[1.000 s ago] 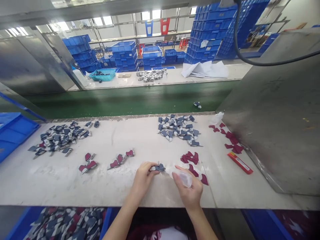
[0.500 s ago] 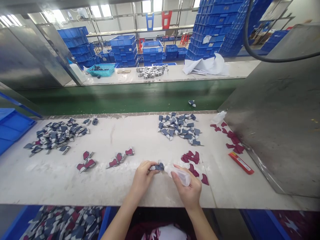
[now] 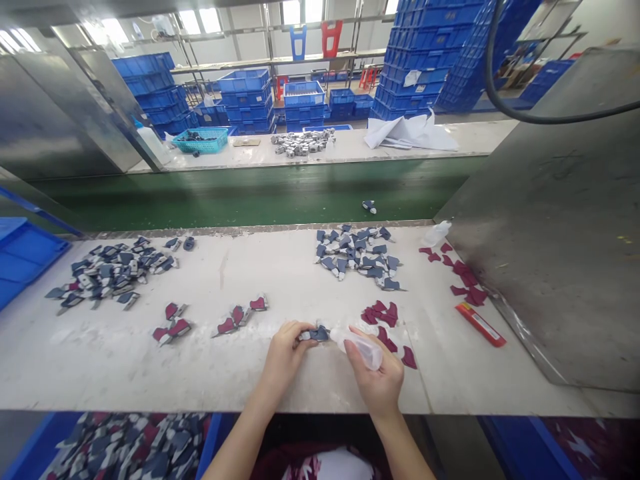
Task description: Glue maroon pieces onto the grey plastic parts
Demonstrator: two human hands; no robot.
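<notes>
My left hand point(image 3: 287, 348) pinches a small blue-grey and white plastic piece point(image 3: 319, 334) just above the table. In my right hand point(image 3: 379, 377) is a translucent squeeze bottle point(image 3: 364, 349), tilted so its nozzle points left at the piece. Whether the nozzle touches it, I cannot tell. Several flat maroon pieces point(image 3: 383, 313) lie right of the bottle. Beyond my hands is a pile of blue-grey and white pieces point(image 3: 357, 252). Left of my left hand sit several pieces with maroon tops point(image 3: 240, 315).
A larger pile point(image 3: 113, 270) covers the table's left. At right are a red packet point(image 3: 481, 325), a second bottle point(image 3: 437, 233) and more maroon pieces point(image 3: 465, 273) beside a metal panel point(image 3: 565, 233). A green conveyor belt point(image 3: 240, 193) crosses behind; a filled blue crate point(image 3: 220, 433) stands below.
The lone piece on the green belt has shifted left. My hands keep nearly the same place, with the bottle's nozzle a touch farther right of the held piece.
</notes>
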